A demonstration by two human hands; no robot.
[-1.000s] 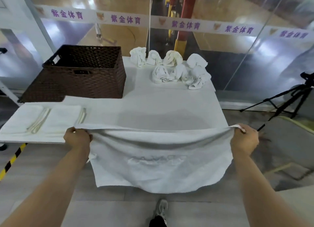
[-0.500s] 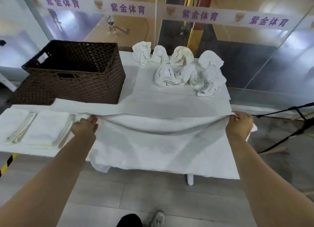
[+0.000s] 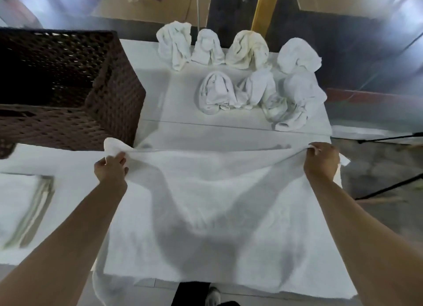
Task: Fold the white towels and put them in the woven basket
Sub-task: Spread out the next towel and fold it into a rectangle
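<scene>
Two bare hands hold one large white terry towel [image 3: 217,205] spread flat over a white table [image 3: 160,95]. The left hand [image 3: 111,168] pinches the towel's far left corner, fingers curled around a bunched fold of cloth that rises just beyond the fingertips. The right hand [image 3: 321,161] grips the far right corner, fingers curled over the edge, with a small tip of cloth showing past the knuckles. Between the two hands the towel's far edge runs in a nearly straight line; behind the wrists the cloth covers the table and hangs over its near edge.

Just beyond the left fingers, nearly touching the raised corner, stands a dark brown woven rectangular basket [image 3: 109,104], its inside too dark to make out. Well beyond both sets of fingers, at the table's far side, sit seven crumpled white towels [image 3: 240,76] in two rows, four behind and three in front. Outside the left forearm lies a folded white towel with a beige striped edge [image 3: 25,209], blurred. Below the towel's hanging edge, part of a grey shoe [image 3: 211,296] shows on the floor.
</scene>
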